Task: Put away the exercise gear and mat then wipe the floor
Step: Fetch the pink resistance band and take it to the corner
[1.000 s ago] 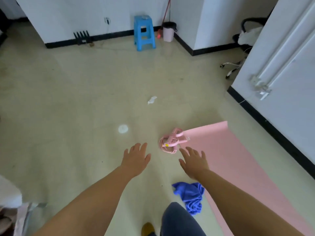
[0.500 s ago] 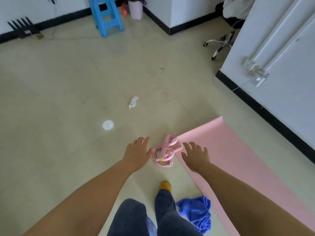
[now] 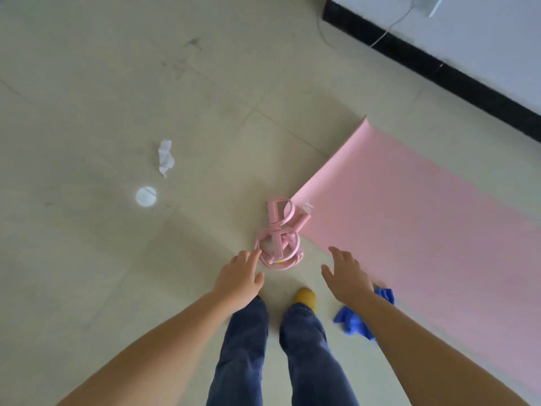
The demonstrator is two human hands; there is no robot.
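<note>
A pink resistance-band exerciser (image 3: 278, 237) lies coiled on the floor at the corner of a flat pink mat (image 3: 415, 218). My left hand (image 3: 240, 276) reaches toward it with fingers straight, its fingertips at the coil's left edge. My right hand (image 3: 347, 276) hovers just right of the coil with fingers spread, holding nothing. A blue cloth (image 3: 355, 320) lies crumpled on the floor, partly hidden under my right forearm.
A crumpled white tissue (image 3: 165, 157) and a round white pad (image 3: 146, 196) lie on the beige tile floor to the left. A white wall with a black skirting board (image 3: 433, 64) runs along the upper right. My legs and a yellow shoe (image 3: 305, 297) are below.
My view has tilted further down and moved closer to the exerciser. Both hands have stayed open on either side of it, the left fingertips still at its edge.
</note>
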